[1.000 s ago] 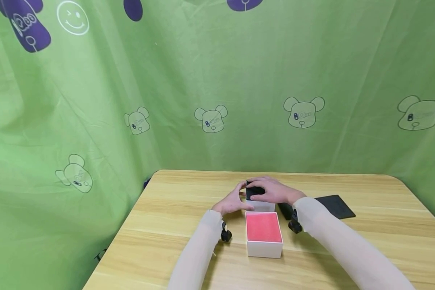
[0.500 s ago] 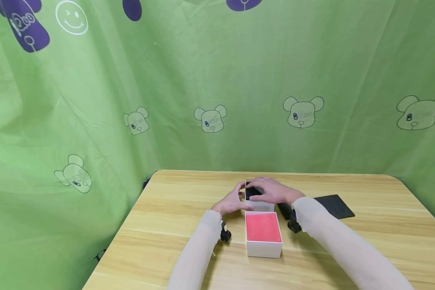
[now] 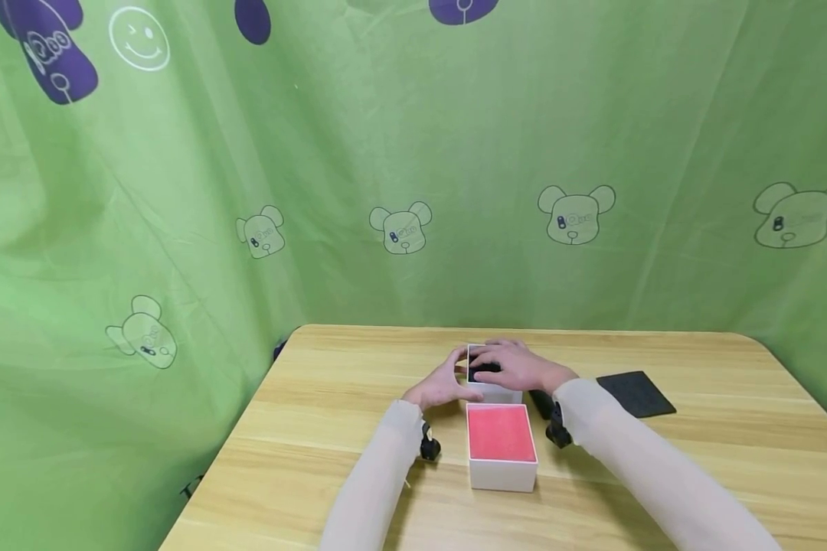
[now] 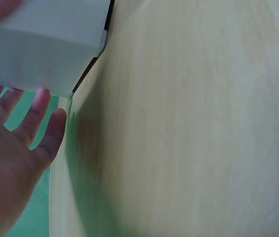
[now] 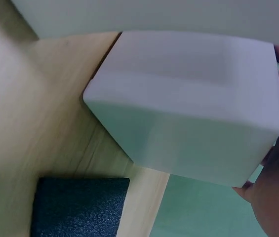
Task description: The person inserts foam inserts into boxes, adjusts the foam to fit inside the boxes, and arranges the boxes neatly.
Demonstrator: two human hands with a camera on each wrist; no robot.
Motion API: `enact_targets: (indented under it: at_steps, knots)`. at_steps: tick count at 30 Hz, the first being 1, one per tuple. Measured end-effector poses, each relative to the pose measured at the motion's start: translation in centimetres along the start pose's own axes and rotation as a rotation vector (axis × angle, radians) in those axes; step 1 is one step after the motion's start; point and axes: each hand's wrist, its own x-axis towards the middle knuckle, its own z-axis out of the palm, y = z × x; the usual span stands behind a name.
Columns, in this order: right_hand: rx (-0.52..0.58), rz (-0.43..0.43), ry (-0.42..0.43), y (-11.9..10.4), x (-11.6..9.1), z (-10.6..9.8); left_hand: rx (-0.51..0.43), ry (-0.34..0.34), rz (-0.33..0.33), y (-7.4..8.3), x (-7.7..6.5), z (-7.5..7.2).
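Toward the back of the table a white open box (image 3: 501,393) holds a black pad (image 3: 481,375). My left hand (image 3: 444,384) grips the box by its left side, thumb on the near wall; the left wrist view shows the fingers of that hand (image 4: 11,148) along the box (image 4: 40,59). Over the opening, my right hand (image 3: 518,366) presses on the black pad, fingers and thumb spread, covering most of it. In the right wrist view this hand (image 5: 277,182) reaches over the top of the box (image 5: 179,113).
Just in front stands a second white box (image 3: 503,476) with a red sheet (image 3: 500,432) inside. A flat black pad (image 3: 635,393) lies to the right, and another black piece (image 3: 540,402) is partly hidden by my right wrist. A green curtain (image 3: 482,275) hangs behind the table.
The black pad has sunk lower in the rear box, so the white rim now shows around it. My right hand has moved slightly down with it; the left hand stays put.
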Motion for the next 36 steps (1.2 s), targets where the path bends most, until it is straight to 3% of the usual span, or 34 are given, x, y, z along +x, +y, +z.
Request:
enact_targets:
  at_steps: [14,21,28,33,36]
  knots:
    - [-0.001,0.059,-0.013,1.1,-0.3,0.1,0.006,0.003,-0.008,0.4,0.2,0.7]
    - [0.068,0.083,0.005,1.0,-1.0,-0.9,-0.004,-0.005,-0.017,0.4,0.1,0.4]
    - [0.186,0.133,0.086,0.8,-3.1,-3.7,-0.018,0.009,-0.016,0.3,-0.1,0.1]
    - [0.168,0.127,0.153,1.5,-5.0,-5.1,-0.013,0.008,-0.006,0.0,0.0,0.1]
    - [0.151,0.147,0.147,2.2,-6.2,-5.6,-0.008,0.013,-0.007,0.0,0.0,0.1]
